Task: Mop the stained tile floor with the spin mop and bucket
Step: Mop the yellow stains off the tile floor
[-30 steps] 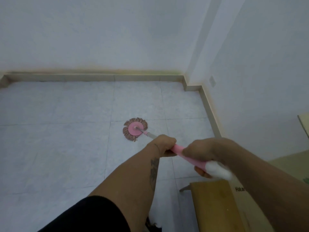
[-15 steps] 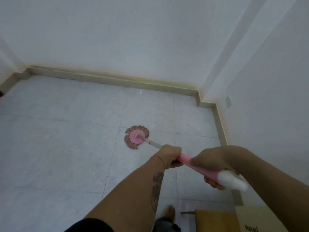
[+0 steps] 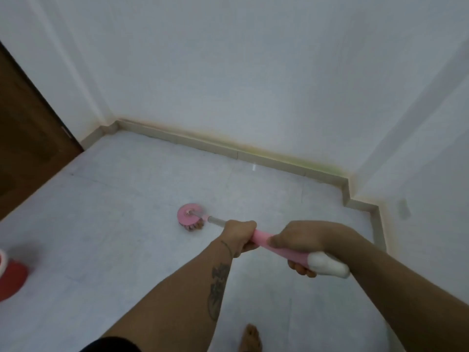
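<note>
Both hands held the light, stiff spin mop by its pink handle (image 3: 264, 239), left hand (image 3: 239, 233) ahead of right hand (image 3: 302, 241), each grip closed round it, its soft head (image 3: 190, 217) tilted on the tile floor (image 3: 114, 224).

The mop head (image 3: 189, 217) sits on the tile floor (image 3: 121, 224), near the middle of it. From the mop head the handle (image 3: 264, 238) runs back and to the right. The left hand (image 3: 239, 237) grips the handle nearer the mop head; the right hand (image 3: 302, 243) grips it just behind, by the end. The bucket (image 3: 11, 275) stands far left of the mop head. A door (image 3: 28, 138) lies left and beyond, the baseboard (image 3: 228, 151) beyond. A bare foot (image 3: 251, 337) is behind the mop head.
</note>
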Demonstrator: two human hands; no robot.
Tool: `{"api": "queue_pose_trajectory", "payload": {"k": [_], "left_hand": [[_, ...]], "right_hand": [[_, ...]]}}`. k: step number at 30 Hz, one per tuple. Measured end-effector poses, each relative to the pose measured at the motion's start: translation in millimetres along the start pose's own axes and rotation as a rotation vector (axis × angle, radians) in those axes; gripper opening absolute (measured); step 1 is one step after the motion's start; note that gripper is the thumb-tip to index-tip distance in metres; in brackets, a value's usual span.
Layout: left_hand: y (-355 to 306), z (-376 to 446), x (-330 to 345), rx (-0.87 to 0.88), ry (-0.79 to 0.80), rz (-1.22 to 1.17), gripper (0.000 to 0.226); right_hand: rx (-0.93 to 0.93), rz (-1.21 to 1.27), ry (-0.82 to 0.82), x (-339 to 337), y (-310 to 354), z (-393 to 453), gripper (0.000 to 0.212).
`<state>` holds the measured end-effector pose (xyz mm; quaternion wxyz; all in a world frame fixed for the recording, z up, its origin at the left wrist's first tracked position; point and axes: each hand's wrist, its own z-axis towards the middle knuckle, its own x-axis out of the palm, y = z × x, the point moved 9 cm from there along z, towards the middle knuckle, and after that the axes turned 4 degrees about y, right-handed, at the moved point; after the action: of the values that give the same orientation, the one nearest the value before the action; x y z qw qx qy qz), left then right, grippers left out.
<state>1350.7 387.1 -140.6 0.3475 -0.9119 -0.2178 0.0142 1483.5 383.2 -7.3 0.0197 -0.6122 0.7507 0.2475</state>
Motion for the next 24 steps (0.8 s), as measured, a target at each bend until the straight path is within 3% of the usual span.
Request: {"api": "queue_pose_trajectory", "payload": {"k": [11, 24], "left_hand": [[-103.6, -26.6, -163.9, 0.23, -0.353, -0.236, 0.011], [-133.0, -84.8, -415.7, 0.303, -0.648, -0.39, 0.01]], "right_hand": [[-0.254, -0.201, 0.088, -1.3, 169.3, 27.7, 0.042], [-0.457, -0.466, 0.198, 112.8, 393.3, 58.0, 0.041]]}}
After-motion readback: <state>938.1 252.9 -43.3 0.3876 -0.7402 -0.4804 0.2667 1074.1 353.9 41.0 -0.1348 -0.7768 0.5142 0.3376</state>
